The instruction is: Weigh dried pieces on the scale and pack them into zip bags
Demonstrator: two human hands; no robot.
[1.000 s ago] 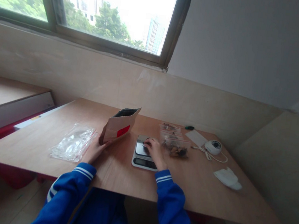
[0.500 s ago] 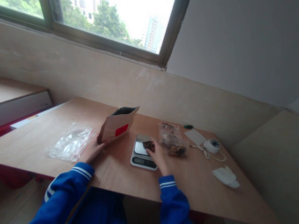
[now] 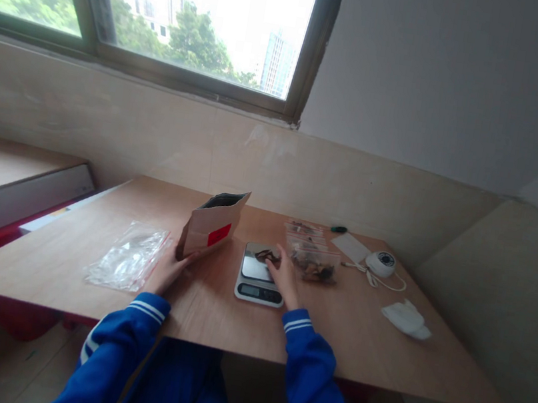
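Note:
A brown paper pouch (image 3: 204,232) with a red label stands with its dark mouth agape. My left hand (image 3: 172,269) grips its lower left corner between thumb and fingers. To its right is a white kitchen scale (image 3: 253,270) with a metal plate and a small display at the front. Some dark brown dried pieces (image 3: 266,255) lie over the plate. My right hand (image 3: 285,276) reaches in from the right, its thumb and fingers closed on these pieces; the fingertips are partly hidden.
Several zip bags of dried brown pieces (image 3: 314,265) lie right of the scale. Clear plastic bags (image 3: 126,258) lie at left. Farther right are a white round device with a cable (image 3: 381,264), a white card (image 3: 350,247), a green-handled object (image 3: 339,229) and a crumpled tissue (image 3: 407,318).
My right hand has shifted slightly forward over the plate, and the brown pieces under its fingers have moved a little away from me. My left hand and the pouch have not moved.

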